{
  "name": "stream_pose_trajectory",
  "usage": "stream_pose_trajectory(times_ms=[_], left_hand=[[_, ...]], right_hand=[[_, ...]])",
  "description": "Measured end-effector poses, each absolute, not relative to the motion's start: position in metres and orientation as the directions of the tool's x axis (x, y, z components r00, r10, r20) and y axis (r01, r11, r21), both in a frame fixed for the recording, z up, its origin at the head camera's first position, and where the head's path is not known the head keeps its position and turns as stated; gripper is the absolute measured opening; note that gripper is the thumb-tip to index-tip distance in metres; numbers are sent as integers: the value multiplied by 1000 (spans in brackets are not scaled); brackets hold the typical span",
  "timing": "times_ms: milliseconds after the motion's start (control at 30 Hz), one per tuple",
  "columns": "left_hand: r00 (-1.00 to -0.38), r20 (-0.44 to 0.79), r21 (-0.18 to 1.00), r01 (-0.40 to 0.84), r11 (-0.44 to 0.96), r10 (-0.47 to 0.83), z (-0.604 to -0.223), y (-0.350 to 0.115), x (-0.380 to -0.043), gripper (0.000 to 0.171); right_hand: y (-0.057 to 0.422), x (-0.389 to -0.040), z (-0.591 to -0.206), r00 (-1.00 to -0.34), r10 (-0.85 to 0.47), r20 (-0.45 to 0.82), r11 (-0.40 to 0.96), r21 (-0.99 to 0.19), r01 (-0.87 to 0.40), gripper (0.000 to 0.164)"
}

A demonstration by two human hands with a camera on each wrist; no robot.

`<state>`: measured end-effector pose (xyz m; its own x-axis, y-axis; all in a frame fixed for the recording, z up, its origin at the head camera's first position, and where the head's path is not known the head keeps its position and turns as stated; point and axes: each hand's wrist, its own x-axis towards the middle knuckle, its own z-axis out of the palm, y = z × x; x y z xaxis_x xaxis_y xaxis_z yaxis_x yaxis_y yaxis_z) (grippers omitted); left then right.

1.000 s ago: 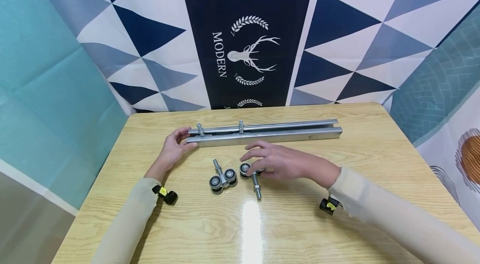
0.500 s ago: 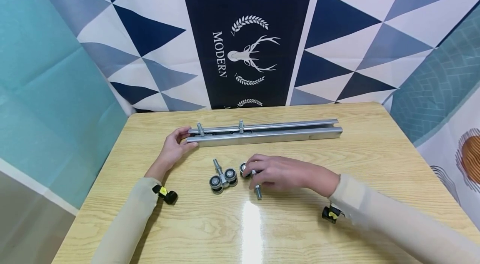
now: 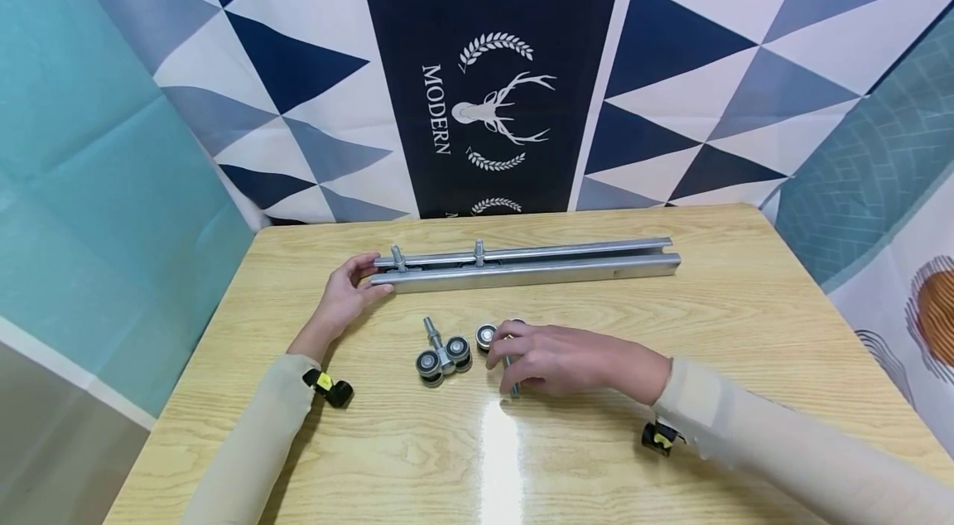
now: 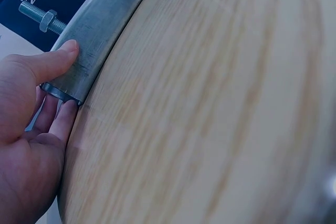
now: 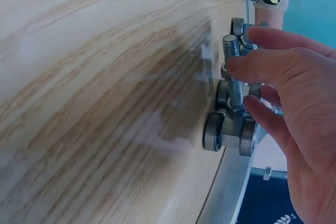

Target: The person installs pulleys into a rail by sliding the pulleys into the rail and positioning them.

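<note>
A silver metal track (image 3: 537, 272) lies across the back of the table, slot facing up. Two threaded bolts with nuts (image 3: 479, 252) stick up from its slot toward the left end. My left hand (image 3: 344, 297) holds that end, thumb on the track's face and fingers at its edge, as the left wrist view confirms. One roller trolley (image 3: 458, 349) lies on the table in front of the track. Beside it, my right hand (image 3: 559, 355) has its fingers around the bolt of a second roller trolley (image 5: 231, 125); the head view partly hides this trolley behind the hand.
The wooden table (image 3: 358, 459) ends at a patterned cloth wall (image 3: 492, 111) close behind the track. A teal cloth (image 3: 112, 177) hangs on the left. Small cameras (image 3: 341, 392) are strapped to both wrists.
My right hand has come down from above the second trolley's wheels to its bolt, and the fingers have drawn in around it. The left hand and the track have not moved.
</note>
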<state>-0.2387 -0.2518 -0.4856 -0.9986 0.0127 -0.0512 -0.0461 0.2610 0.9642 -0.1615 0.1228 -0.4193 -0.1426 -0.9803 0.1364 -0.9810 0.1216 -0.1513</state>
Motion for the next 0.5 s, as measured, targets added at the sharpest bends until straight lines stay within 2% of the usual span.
stream_pose_trajectory(times_ms=[500], left_hand=[[-999, -51, 964, -45, 262, 15, -485, -250, -238, 68]], right_hand=[[121, -162, -426, -109, -987, 120, 94, -122, -988, 23]])
